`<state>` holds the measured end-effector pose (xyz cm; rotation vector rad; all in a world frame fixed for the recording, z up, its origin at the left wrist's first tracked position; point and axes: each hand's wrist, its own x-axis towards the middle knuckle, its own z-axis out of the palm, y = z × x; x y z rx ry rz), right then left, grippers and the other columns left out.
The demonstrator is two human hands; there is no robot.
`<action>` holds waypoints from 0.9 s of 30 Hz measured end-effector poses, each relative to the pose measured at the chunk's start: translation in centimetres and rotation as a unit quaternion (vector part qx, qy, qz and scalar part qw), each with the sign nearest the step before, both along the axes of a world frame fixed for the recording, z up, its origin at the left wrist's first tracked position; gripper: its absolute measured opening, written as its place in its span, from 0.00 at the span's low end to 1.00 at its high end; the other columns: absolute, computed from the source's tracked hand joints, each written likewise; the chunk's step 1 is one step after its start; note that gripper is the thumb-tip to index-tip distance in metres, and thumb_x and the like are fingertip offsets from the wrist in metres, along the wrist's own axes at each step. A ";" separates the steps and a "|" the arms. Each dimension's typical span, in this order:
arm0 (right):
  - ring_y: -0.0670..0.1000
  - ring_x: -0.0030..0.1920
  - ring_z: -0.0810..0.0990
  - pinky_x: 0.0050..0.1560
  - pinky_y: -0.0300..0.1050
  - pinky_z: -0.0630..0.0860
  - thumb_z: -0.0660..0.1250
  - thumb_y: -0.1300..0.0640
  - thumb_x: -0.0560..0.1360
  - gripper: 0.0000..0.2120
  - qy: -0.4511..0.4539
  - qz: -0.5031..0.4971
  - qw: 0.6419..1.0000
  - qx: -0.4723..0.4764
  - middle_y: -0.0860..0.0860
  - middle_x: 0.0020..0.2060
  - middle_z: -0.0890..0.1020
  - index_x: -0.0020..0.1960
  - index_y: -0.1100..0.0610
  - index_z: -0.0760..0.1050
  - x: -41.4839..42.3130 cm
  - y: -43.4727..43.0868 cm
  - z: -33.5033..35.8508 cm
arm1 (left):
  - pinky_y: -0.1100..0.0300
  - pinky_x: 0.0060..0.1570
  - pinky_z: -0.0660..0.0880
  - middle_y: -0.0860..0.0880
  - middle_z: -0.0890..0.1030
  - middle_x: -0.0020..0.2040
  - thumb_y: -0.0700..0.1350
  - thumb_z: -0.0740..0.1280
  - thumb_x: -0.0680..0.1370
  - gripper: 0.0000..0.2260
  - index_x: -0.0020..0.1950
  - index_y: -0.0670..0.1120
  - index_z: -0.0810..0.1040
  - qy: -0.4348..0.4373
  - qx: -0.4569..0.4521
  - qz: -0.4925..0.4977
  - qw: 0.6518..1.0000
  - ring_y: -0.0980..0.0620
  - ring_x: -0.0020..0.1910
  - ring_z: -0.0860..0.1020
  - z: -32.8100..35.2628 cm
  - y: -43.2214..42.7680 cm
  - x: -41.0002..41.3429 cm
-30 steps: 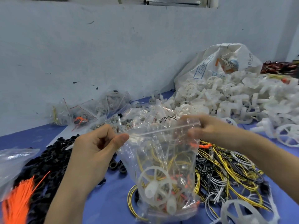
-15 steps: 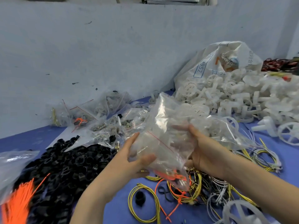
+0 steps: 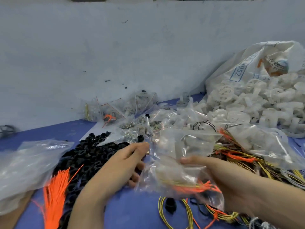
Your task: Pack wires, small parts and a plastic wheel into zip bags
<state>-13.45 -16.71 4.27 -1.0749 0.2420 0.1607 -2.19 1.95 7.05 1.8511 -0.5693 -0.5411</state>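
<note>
Leftmost, a crumpled clear plastic bag (image 3: 31,164) lies on the blue table (image 3: 132,212), with a bundle of orange ties (image 3: 55,192) and a heap of black rings (image 3: 92,156) beside it. Next, the left hand (image 3: 122,164) reaches forward, fingers loosely extended, touching the filled zip bag (image 3: 175,169) at its left edge. That blurred bag holds yellow and orange wires. The right hand (image 3: 219,180) grips it from the right, thumb on top. Further right lie loose wires (image 3: 239,156) and a pile of white plastic wheels (image 3: 257,104).

Blue table (image 3: 132,212); orange ties (image 3: 56,192); black rings (image 3: 92,154); white wheels (image 3: 257,104).
</note>
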 end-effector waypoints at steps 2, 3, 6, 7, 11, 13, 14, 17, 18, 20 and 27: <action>0.56 0.25 0.80 0.23 0.43 0.77 0.76 0.59 0.56 0.11 0.024 0.034 0.999 -0.009 0.60 0.28 0.81 0.33 0.66 0.83 1.3 1.1 1.4 | 0.60 0.35 0.76 0.50 0.84 0.38 0.60 0.64 0.76 0.12 0.55 0.59 0.78 -0.030 0.042 0.088 0.995 0.52 0.34 0.81 -0.9 2.4 2.1; 0.56 0.28 0.82 0.29 0.46 0.80 0.72 0.59 0.62 0.09 0.020 0.046 0.998 -0.033 0.59 0.28 0.82 0.36 0.65 0.84 2.4 1.5 2.3 | 0.57 0.42 0.77 0.51 0.84 0.42 0.58 0.63 0.78 0.11 0.58 0.57 0.77 -0.049 0.063 0.125 0.989 0.51 0.40 0.81 -1.6 3.4 3.2; 0.56 0.50 0.82 0.64 0.53 0.73 0.60 0.59 0.79 0.11 -0.045 -0.052 0.990 -0.126 0.52 0.39 0.83 0.59 0.58 0.76 6.3 0.5 5.7 | 0.55 0.55 0.71 0.50 0.79 0.54 0.52 0.65 0.79 0.13 0.63 0.53 0.75 -0.097 0.118 0.192 0.969 0.50 0.52 0.76 -3.4 5.0 5.4; 0.58 0.59 0.78 0.67 0.54 0.69 0.58 0.58 0.80 0.12 -0.071 -0.132 0.982 -0.112 0.54 0.48 0.82 0.63 0.55 0.71 7.5 -0.1 7.0 | 0.56 0.57 0.70 0.48 0.77 0.57 0.48 0.65 0.79 0.13 0.64 0.53 0.76 -0.111 0.133 0.201 0.964 0.49 0.54 0.75 -4.0 5.1 5.8; 0.62 0.70 0.65 0.67 0.55 0.70 0.66 0.48 0.76 0.32 -0.097 -0.235 0.965 0.062 0.63 0.72 0.61 0.75 0.56 0.56 11.6 -0.3 6.2 | 0.47 0.72 0.59 0.42 0.61 0.75 0.47 0.66 0.78 0.19 0.68 0.56 0.73 -0.118 0.222 0.220 0.942 0.41 0.74 0.60 -6.2 4.7 6.7; 0.62 0.68 0.67 0.64 0.54 0.72 0.68 0.49 0.75 0.31 -0.036 -0.184 0.982 0.000 0.61 0.72 0.62 0.74 0.52 0.58 12.1 2.5 2.5 | 0.45 0.72 0.59 0.42 0.61 0.75 0.49 0.66 0.78 0.20 0.70 0.55 0.71 -0.084 0.226 0.220 0.945 0.40 0.74 0.60 -6.9 4.6 7.1; 0.59 0.65 0.70 0.62 0.52 0.72 0.68 0.49 0.75 0.30 -0.022 -0.175 0.983 -0.047 0.59 0.69 0.66 0.73 0.50 0.59 12.2 3.8 0.0 | 0.46 0.72 0.60 0.42 0.64 0.74 0.49 0.66 0.78 0.20 0.70 0.53 0.71 -0.074 0.220 0.209 0.950 0.40 0.73 0.62 -7.1 4.6 7.2; 0.51 0.62 0.73 0.64 0.48 0.69 0.68 0.53 0.75 0.34 -0.042 -0.220 0.937 -0.267 0.52 0.64 0.73 0.76 0.50 0.55 11.3 6.8 -6.4 | 0.47 0.70 0.63 0.44 0.67 0.73 0.52 0.65 0.79 0.20 0.71 0.53 0.70 -0.078 0.224 0.198 0.951 0.41 0.71 0.65 -6.8 4.6 7.0; 0.51 0.66 0.70 0.67 0.47 0.68 0.68 0.54 0.75 0.34 -0.072 -0.222 0.904 -0.359 0.52 0.67 0.70 0.76 0.51 0.55 11.2 7.2 -7.8 | 0.48 0.70 0.63 0.44 0.67 0.72 0.53 0.64 0.79 0.20 0.71 0.53 0.70 -0.086 0.222 0.200 0.950 0.42 0.70 0.66 -6.3 4.5 6.9; 0.49 0.70 0.64 0.70 0.43 0.62 0.67 0.54 0.76 0.32 -0.130 -0.190 0.835 -0.499 0.49 0.70 0.67 0.76 0.52 0.56 11.3 7.8 -9.7 | 0.53 0.68 0.65 0.45 0.67 0.72 0.53 0.64 0.79 0.20 0.70 0.54 0.70 -0.105 0.202 0.196 0.954 0.44 0.69 0.68 -5.4 4.0 6.4; 0.54 0.75 0.52 0.74 0.47 0.51 0.54 0.48 0.81 0.25 -0.100 -0.050 0.649 -0.753 0.51 0.75 0.55 0.75 0.53 0.56 11.1 8.8 -11.3 | 0.56 0.62 0.69 0.46 0.68 0.72 0.50 0.64 0.79 0.19 0.70 0.50 0.71 -0.190 0.187 0.150 0.952 0.47 0.65 0.71 -4.2 1.6 6.9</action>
